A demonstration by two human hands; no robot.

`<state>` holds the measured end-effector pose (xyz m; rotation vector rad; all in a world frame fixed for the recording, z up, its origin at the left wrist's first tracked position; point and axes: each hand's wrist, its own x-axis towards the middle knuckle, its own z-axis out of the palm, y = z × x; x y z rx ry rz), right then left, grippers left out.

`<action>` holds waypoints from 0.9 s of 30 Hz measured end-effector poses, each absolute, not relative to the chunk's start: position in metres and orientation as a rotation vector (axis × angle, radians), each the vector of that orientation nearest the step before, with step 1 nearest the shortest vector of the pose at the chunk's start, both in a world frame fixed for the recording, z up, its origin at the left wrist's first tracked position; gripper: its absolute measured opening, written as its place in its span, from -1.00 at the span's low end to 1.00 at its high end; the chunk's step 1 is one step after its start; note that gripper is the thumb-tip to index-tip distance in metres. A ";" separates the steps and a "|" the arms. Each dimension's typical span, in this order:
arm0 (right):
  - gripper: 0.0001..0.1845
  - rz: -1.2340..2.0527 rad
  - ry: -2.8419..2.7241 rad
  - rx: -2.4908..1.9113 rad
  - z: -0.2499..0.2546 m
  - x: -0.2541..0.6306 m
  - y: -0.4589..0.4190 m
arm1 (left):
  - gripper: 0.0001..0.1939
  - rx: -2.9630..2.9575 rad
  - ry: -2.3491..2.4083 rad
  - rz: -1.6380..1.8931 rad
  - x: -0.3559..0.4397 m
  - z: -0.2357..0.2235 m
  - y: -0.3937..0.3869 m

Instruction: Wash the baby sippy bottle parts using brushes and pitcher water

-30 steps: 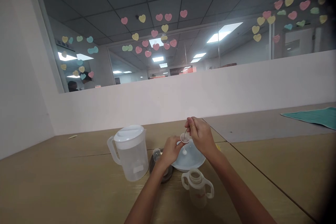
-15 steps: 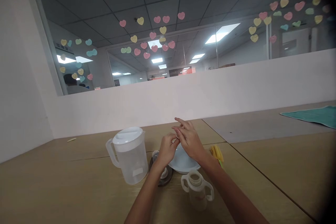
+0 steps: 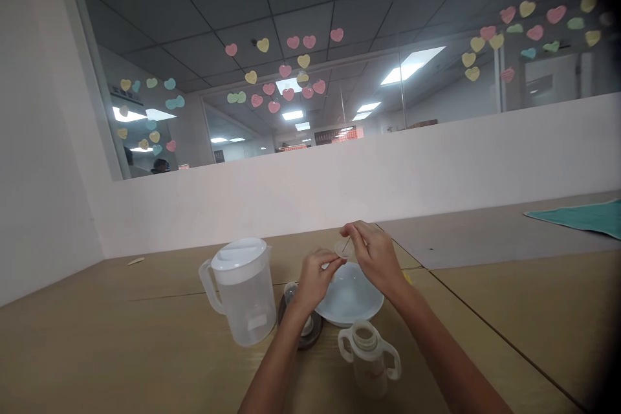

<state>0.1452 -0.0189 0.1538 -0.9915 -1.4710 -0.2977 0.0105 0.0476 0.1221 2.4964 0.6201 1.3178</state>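
My left hand (image 3: 317, 275) pinches the rim of a small clear round disc (image 3: 339, 250), holding it above a pale blue bowl (image 3: 350, 301). At the disc's other side, my right hand (image 3: 377, 257) has its thumb and fingers pinched together. A thin dark stick-like piece (image 3: 346, 244) runs from those fingertips to the disc's face; its kind is too small to make out. Below the hands stands an uncapped two-handled baby bottle (image 3: 371, 369). Partly behind my left forearm lies a dark round dish (image 3: 315, 336) with clear and white bottle parts on it.
A lidded clear plastic pitcher (image 3: 247, 301) stands left of the dish. Something yellow (image 3: 408, 278) shows beside my right wrist. A teal cloth (image 3: 582, 218) lies at the far right, and a low wall (image 3: 339, 187) under a window bounds the table's back.
My hands have come apart from their overlapped pose, and the clear disc and thin stick now show between them. My right hand has shifted right, covering most of the yellow thing.
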 end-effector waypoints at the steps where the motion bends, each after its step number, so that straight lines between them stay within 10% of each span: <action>1: -0.59 -0.298 -1.446 -0.993 0.156 0.146 -0.023 | -0.71 2.494 0.610 1.311 0.011 0.122 0.047; 27: -0.56 -0.360 -0.631 -0.835 0.186 0.194 -0.096 | -0.69 2.783 0.853 1.072 0.000 0.115 0.062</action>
